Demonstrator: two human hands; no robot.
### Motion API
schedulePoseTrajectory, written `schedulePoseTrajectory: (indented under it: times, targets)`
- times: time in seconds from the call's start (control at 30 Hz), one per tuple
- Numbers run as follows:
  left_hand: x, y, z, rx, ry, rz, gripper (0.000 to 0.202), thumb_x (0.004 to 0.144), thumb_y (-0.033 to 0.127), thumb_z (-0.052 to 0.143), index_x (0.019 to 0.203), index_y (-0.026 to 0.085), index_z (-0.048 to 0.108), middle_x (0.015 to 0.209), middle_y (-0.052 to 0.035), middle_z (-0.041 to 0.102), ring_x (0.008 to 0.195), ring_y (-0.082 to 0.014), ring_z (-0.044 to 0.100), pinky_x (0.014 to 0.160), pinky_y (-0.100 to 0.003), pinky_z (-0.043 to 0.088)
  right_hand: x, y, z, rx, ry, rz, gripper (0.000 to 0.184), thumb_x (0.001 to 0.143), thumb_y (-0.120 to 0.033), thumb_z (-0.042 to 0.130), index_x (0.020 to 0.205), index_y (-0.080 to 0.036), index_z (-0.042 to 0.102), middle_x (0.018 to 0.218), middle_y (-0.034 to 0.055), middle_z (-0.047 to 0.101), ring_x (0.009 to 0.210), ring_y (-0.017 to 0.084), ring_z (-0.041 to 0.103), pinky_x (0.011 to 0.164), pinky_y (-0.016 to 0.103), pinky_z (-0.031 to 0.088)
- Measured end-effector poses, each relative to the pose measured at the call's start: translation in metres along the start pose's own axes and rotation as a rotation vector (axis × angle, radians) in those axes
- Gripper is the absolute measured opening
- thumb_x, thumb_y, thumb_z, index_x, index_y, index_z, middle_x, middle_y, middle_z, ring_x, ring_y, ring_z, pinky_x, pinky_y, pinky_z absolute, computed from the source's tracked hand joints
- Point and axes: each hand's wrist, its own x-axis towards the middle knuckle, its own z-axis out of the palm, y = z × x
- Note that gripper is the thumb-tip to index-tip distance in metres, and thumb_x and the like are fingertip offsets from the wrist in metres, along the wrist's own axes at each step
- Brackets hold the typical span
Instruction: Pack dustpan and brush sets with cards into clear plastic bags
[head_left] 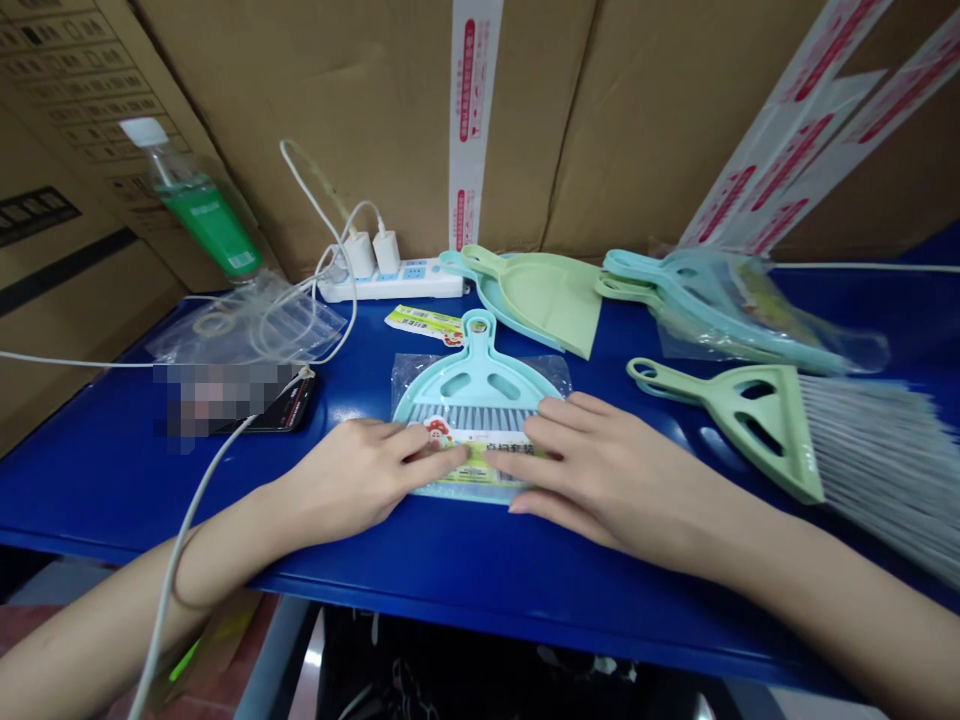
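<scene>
A light blue mini brush and dustpan set (477, 385) lies in a clear plastic bag on the blue table (105, 470), handle pointing away from me. A paper label card (480, 455) lies across its lower part. My left hand (360, 478) rests flat on the bag's left side, fingers stretched onto the card. My right hand (592, 460) lies flat on the right side, fingertips on the card and nearly meeting the left ones.
Green and blue dustpans (544, 295) lie behind, bagged blue sets (720, 305) to the right, a green brush (787, 425) at far right. A loose label (424, 323), power strip with chargers (390, 275), phone (281, 405), empty bags (247, 325), bottle (195, 205). Cardboard boxes behind.
</scene>
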Motion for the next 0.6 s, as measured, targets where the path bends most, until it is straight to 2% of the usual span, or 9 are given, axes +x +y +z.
schedulePoseTrajectory:
  times: [0.1, 0.3, 0.6]
  targets:
    - [0.0018, 0.0011, -0.0015, -0.001, -0.046, -0.007, 0.041, 0.087, 0.005, 0.043, 0.125, 0.02, 0.053, 0.091, -0.0021, 0.069, 0.069, -0.015, 0.067, 0.059, -0.025, 0.053, 0.001, -0.0008, 0.0025, -0.011, -0.006, 0.004, 0.024, 0.096, -0.032, 0.048, 0.102, -0.021, 0.068, 0.077, 0.0033, 0.064, 0.076, 0.02, 0.054, 0.07, 0.033, 0.038]
    - [0.0022, 0.0008, -0.0023, -0.036, -0.105, -0.024, 0.045, 0.087, 0.006, 0.046, 0.128, 0.023, 0.051, 0.097, -0.0024, 0.069, 0.075, -0.015, 0.068, 0.063, -0.025, 0.054, 0.0006, 0.001, 0.0018, 0.003, -0.01, 0.014, 0.031, 0.099, -0.03, 0.04, 0.095, -0.021, 0.069, 0.075, 0.0039, 0.062, 0.073, 0.019, 0.053, 0.068, 0.031, 0.036]
    - [0.003, 0.0015, -0.0031, -0.062, -0.115, -0.034, 0.045, 0.086, 0.006, 0.049, 0.127, 0.024, 0.052, 0.1, -0.0023, 0.069, 0.076, -0.0157, 0.069, 0.062, -0.025, 0.054, 0.0005, 0.0027, 0.0035, 0.006, -0.031, 0.012, 0.028, 0.098, -0.028, 0.041, 0.1, -0.022, 0.068, 0.076, 0.0032, 0.063, 0.072, 0.018, 0.053, 0.068, 0.031, 0.035]
